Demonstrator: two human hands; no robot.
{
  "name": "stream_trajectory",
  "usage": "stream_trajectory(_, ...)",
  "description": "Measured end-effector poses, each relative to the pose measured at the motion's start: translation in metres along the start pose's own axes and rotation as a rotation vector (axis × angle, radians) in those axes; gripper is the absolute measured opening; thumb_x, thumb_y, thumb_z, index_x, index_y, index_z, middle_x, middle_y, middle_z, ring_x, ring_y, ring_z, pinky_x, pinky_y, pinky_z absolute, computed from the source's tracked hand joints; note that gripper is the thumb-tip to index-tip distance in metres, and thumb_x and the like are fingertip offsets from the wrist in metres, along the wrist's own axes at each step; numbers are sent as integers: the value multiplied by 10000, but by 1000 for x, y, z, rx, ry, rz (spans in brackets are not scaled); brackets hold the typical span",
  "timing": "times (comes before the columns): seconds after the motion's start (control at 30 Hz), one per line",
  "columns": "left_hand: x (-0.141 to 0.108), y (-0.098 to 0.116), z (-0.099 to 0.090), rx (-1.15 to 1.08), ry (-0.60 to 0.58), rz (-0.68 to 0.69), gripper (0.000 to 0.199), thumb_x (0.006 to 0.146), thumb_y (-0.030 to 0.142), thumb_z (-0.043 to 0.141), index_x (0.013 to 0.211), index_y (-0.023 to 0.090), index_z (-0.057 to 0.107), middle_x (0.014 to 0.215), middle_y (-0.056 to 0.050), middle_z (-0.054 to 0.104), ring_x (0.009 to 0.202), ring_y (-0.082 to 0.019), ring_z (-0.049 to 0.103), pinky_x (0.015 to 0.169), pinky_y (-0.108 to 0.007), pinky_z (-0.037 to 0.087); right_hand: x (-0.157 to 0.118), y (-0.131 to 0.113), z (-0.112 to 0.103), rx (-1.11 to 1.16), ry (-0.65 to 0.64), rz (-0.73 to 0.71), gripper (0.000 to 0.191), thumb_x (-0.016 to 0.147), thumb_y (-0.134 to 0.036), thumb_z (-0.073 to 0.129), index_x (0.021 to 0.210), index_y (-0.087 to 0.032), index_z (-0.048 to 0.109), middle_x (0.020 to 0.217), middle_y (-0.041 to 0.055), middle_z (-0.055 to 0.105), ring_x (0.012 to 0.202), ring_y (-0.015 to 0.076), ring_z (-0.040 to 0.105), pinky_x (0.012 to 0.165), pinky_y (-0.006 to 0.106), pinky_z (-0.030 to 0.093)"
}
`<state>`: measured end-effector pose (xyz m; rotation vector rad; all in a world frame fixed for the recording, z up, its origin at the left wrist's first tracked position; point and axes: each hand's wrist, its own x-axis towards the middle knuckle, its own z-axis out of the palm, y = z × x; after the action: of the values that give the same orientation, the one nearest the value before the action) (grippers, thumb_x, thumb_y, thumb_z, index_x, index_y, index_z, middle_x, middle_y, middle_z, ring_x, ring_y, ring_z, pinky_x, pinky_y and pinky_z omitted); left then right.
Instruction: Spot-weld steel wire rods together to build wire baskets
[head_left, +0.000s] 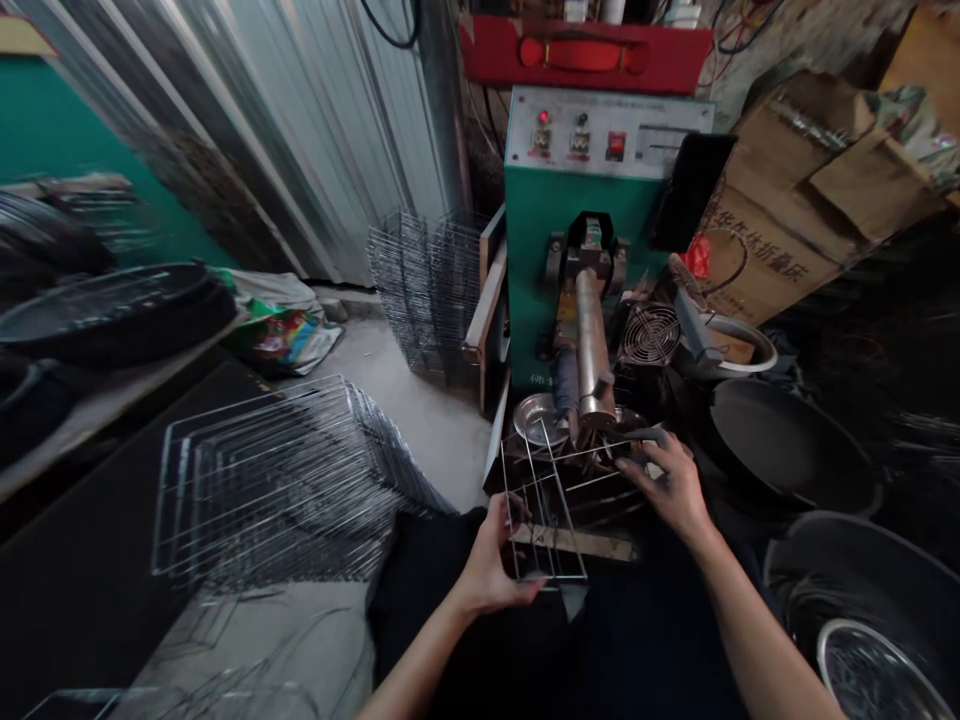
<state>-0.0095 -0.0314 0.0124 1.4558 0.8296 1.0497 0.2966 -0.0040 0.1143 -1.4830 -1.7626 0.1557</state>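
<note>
My left hand [491, 560] grips the near end of a rectangular wire frame [544, 510], with the fingers curled around its bars. My right hand [664, 480] holds the far side of the same frame, fingers spread over the wires. The frame hangs in front of a green spot-welding machine [577, 250], close below its thick copper-coloured electrode arm [590, 340]. A shallow metal dish [536, 418] lies just beyond the frame, beside the electrode's base.
A stack of wire grills [270, 480] lies to my left, and more stand upright [424, 290] on the concrete floor [442, 430]. Black pans [787, 445] sit right of the machine, near a small cooling fan [649, 335]. Torn cardboard boxes [772, 230] lean behind them.
</note>
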Motion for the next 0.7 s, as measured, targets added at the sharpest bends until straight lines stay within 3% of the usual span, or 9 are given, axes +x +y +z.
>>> stream_trajectory(0.13, -35, 2, -1, -398, 18, -115, 776, 608, 541, 871, 1257, 262, 552, 1172, -78, 566, 1077, -260, 605, 969, -462, 549, -12, -29, -32, -50, -50, -52, 284, 966, -536, 622, 1017, -270, 708, 1236, 105, 685, 1100, 308, 661, 913, 444, 533)
stream_trajectory(0.27, -59, 14, -3, -643, 91, -222, 730, 663, 588, 800, 1266, 236, 589, 1153, -103, 608, 1038, -273, 634, 925, -486, 553, -25, -60, -75, -127, -74, -83, 414, 983, -582, 570, 1267, -294, 657, 1273, 99, 686, 1102, 297, 693, 937, 438, 551)
stream_trajectory(0.5, -73, 25, -6, -907, 76, -332, 627, 763, 567, 657, 1223, 142, 646, 1056, -120, 685, 975, -282, 683, 884, -467, 570, -61, -104, -138, -212, 32, 0, 549, 933, -713, 556, 1282, -304, 665, 1249, 89, 717, 1064, 292, 715, 879, 421, 555)
stream_trajectory(0.7, -83, 25, -1, -1015, 127, -408, 618, 808, 603, 590, 1147, 94, 676, 994, -137, 716, 918, -284, 695, 851, -460, 579, -99, -95, -161, -238, 104, 155, 587, 878, -801, 559, 1220, -346, 703, 1223, 36, 732, 1028, 274, 719, 836, 410, 527)
